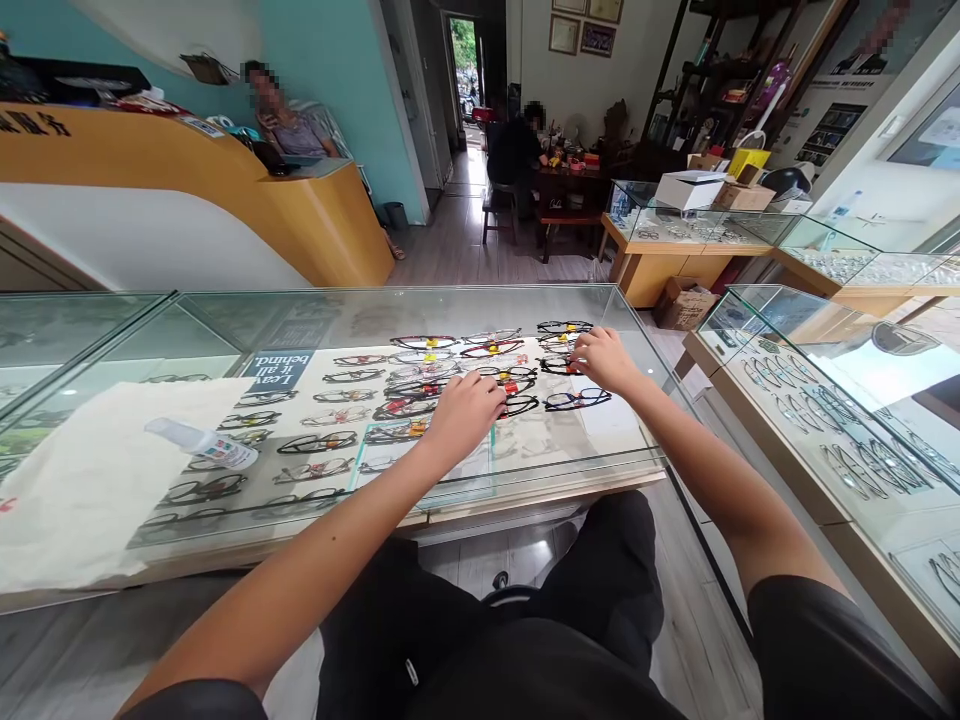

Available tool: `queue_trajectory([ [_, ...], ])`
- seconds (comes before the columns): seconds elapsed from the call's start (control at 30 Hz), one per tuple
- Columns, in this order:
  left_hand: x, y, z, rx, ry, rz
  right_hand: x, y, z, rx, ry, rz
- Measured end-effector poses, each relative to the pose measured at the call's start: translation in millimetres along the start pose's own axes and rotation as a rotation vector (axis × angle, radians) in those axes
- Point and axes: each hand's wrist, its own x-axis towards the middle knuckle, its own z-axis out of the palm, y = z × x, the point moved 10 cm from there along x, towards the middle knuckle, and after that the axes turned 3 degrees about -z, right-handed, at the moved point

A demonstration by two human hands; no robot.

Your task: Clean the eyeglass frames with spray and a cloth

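Note:
Rows of eyeglasses, several with small red or yellow tags, are laid out at the glass display case (555,468). My left hand (466,408) is over the middle rows, its bent fingers at red-tagged glasses (517,387). What its fingertips hold, if anything, is too small to make out. My right hand (604,358) reaches to the right-hand column, fingers curled beside dark glasses (556,364). Just below it lies a dark blue pair (577,399). Whether the right fingertips grip a frame cannot be made out.
On the left, a spray bottle (202,443) lies by a white cloth (97,470). Another glass case (840,430) stands at the right. One person sits behind the orange counter (330,215), another at a far table. A cardboard box (684,303) is on the floor.

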Motion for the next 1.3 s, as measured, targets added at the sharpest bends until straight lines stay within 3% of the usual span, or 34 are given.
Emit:
queue_trajectory([
  [0.17, 6, -6, 3.8, -0.002, 0.006, -0.005, -8, -5, -2, 0.013, -0.015, -0.024],
  [0.37, -4, -5, 4.0, 0.02, 0.014, 0.003, -13, -7, -3, 0.025, -0.019, -0.054],
  [0.77, -19, -4, -9.2, -0.014, 0.052, -0.012, -20, -9, -6, 0.01, -0.019, -0.061],
  [0.9, -25, -2, -12.3, -0.074, 0.11, -0.024, -34, -23, -18, 0.052, 0.005, -0.033],
  [1.0, -32, 4, -20.5, -0.111, 0.124, -0.01, -47, -38, -15, 0.094, -0.059, -0.028],
  [1.17, -44, 26, -52.0, -0.139, -0.068, 0.258, -61, -49, -15, 0.058, -0.138, -0.016],
  [1.23, -40, 19, -68.6, -0.137, -0.157, 0.306, -63, -53, -31, 0.103, -0.098, -0.028],
  [1.3, -23, -1, -81.0, -0.11, -0.224, 0.261, -62, -60, -60, 0.149, 0.018, -0.042],
])
